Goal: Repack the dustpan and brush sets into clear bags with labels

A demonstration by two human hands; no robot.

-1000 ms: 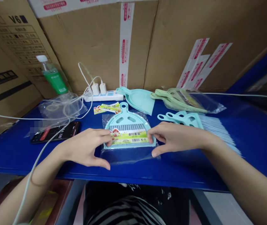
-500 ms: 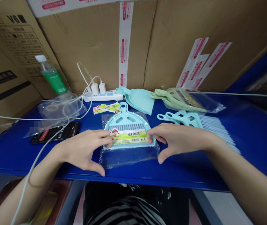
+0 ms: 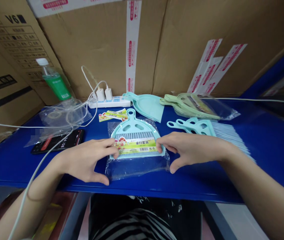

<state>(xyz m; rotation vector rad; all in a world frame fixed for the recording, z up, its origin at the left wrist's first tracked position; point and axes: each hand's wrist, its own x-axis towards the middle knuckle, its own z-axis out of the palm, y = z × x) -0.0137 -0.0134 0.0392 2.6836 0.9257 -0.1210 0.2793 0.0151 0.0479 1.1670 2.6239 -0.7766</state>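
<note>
Bagged dustpan-and-brush set (image 3: pixel 136 145), lying between two hands

Nearest: striped clothing (image 3: pixel 134 227), showing below the front edge of the blue tabletop (image 3: pixel 206 181).

Left hand (image 3: pixel 85 162): fingertips are touching the left edge of the set; the grip is standing wide, thumb spreading toward the near corner of the clear bag (image 3: pixel 132 169).

Right hand (image 3: pixel 194 148): fingertips are touching the opposite edge; this grip is also standing wide, thumb pointing toward the person. Whether either thumb is touching plastic, I am not able to tell from where I am standing.

Set, turquoise: lying flat at the middle of the tabletop, handle pointing away from the person, a printed yellow-green label (image 3: pixel 142 146) crossing the grey-blue bristles.

Phone (image 3: pixel 62 141), dark: lying beyond the left forearm, a white cable (image 3: pixel 42 161) crossing over it.

Loose brushes (image 3: pixel 228 138), turquoise: overlapping one another beyond the right forearm, bristles fanning rightward.

Label cards (image 3: pixel 113 115): overlapping, just beyond the set on the left.

Dustpans (image 3: pixel 150 106), turquoise: nesting behind the set. Green set (image 3: pixel 188 104), in clear plastic: lying to their right.

Power strip (image 3: pixel 117 102), white: carrying two chargers (image 3: pixel 105 94).

Bottle (image 3: pixel 58 87), green-labelled: leaning at the left.

Farthest: taped cardboard (image 3: pixel 181 40), standing upright behind everything.
</note>
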